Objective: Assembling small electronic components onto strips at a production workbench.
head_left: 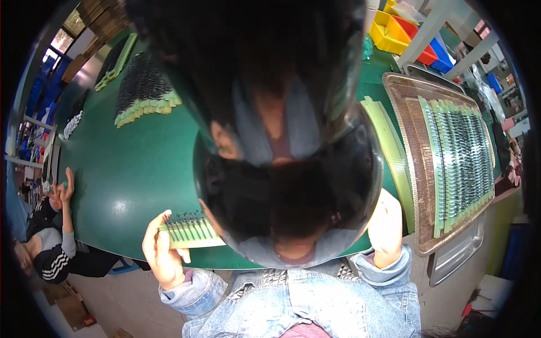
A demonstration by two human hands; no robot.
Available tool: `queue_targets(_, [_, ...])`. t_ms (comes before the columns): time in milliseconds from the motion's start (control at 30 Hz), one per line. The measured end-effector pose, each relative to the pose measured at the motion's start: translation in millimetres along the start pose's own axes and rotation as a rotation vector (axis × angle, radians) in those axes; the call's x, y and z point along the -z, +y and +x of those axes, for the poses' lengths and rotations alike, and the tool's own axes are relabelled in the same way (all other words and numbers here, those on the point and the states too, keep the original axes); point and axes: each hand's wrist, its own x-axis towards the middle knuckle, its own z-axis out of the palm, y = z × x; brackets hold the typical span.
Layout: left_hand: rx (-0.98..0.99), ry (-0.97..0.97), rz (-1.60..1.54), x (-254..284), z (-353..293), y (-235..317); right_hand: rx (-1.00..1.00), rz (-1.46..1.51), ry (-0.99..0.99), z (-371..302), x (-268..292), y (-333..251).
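Note:
My left hand (162, 252) is closed on the left end of a pale green strip (194, 235) set with a row of dark upright pins. The strip is held level at the near edge of the green table, and its right end runs behind a large glossy black shape (287, 208). That shape covers the middle of the view. To its right is my right hand (387, 225), near the lower end of long pale green strips (393, 155). Its fingertips are hidden behind the black shape, so what they touch does not show.
On the right, a brown mesh-lined tray (421, 217) holds several green strips with shiny metal parts (459, 163). Rows of dark-pinned strips (143, 90) lie at the far left. Yellow, red and blue bins (390, 32) stand at the back right. Another person (53, 242) sits at the left edge.

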Motion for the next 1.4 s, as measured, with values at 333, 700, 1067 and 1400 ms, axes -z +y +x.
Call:
queue_targets(333, [-0.022,-0.089,0.114,-39.8,-5.1,21.5,-0.185,0.342,0.256,10.6,24.9,29.3])
queue_targets(700, [0.025,-0.285,-0.172,-50.5,7.4,6.6,-0.198,0.777,0.448,18.8,33.4,43.0])
queue_targets(1067, [-0.070,-0.215,-0.252,-75.2,5.8,12.2,0.032,0.656,0.372,19.2,39.6,41.7])
queue_targets(1400, [-0.036,-0.171,-0.207,-69.3,6.6,9.6,0.022,0.606,0.389,14.7,47.8,45.4])
